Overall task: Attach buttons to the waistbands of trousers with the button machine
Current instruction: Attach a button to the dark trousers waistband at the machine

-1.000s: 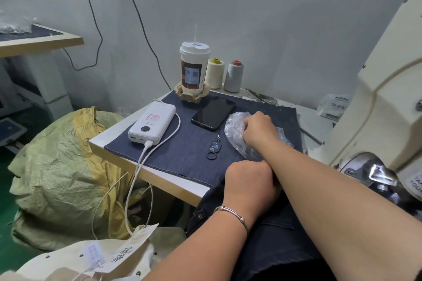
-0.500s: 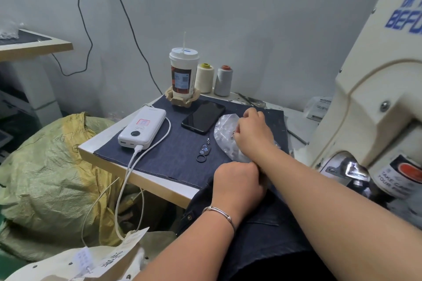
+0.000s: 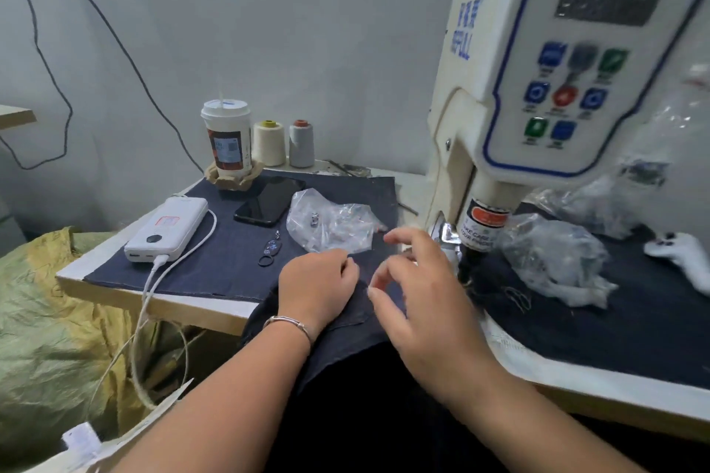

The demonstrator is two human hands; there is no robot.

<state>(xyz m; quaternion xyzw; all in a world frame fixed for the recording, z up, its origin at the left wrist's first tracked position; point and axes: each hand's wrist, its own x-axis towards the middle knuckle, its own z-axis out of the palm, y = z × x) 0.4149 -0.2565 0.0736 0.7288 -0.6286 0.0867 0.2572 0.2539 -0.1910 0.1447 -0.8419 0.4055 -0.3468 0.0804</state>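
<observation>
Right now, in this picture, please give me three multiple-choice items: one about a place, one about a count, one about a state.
1. Where does the phone lie?
A. on the dark cloth
B. on the machine
C. on the yellow sack

2. How many thread cones stand beside the cup?
A. one
B. two
C. four

3. What does the left hand do?
A. hangs free
B. presses buttons
C. holds the dark trousers

Answers: 1 A, cloth lies under it; 2 B, cream cone and grey cone; 3 C, curled fingers rest on the fabric.
</observation>
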